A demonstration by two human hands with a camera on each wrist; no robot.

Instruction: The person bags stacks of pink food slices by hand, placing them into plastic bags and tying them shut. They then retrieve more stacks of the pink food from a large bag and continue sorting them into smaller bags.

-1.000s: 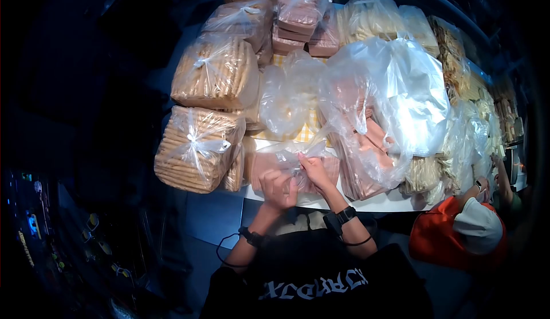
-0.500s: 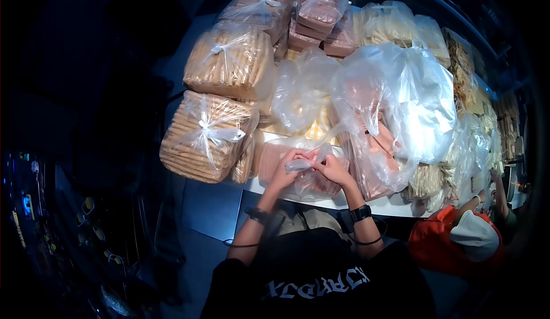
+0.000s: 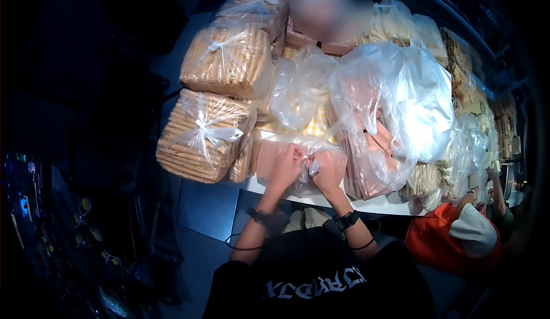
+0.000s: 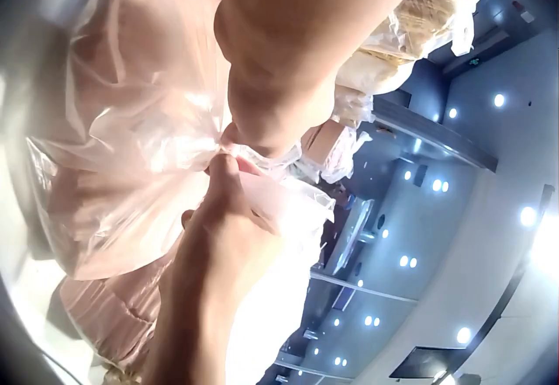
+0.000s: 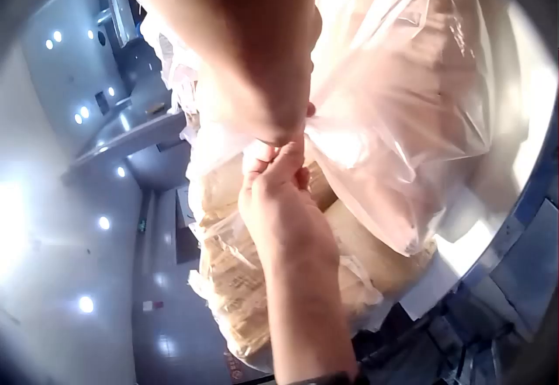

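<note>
Both the left hand (image 3: 290, 161) and the right hand (image 3: 326, 169) have curled fingers pinching gathered film of the clear bag of pink pieces (image 3: 268, 164), the fingers of one hand close beside those of the other. The bag lies directly under and around the fingers, on the worktop (image 3: 256, 185). The left wrist view shows what the head view leaves unclear: the film drawn to a narrow twist at the fingers, though the near hand hides some fingertips. The right wrist view shows film fanning out from that same point.

Left of the fingers, just beyond the bag's end, sits a tied bag of brown pieces (image 3: 192, 147); a second brown bag (image 3: 223, 64) is behind it. Right of the fingers, a large bag of pink pieces (image 3: 358, 167) stands close to the other end, with a white bag (image 3: 424, 107) against it. Ahead are crumpled clear bags (image 3: 292, 98) over a yellow checked cloth (image 3: 315, 128).

The pinched bag's long axis runs left to right, across the forearms, its gathered film pointing up into the fingers.
</note>
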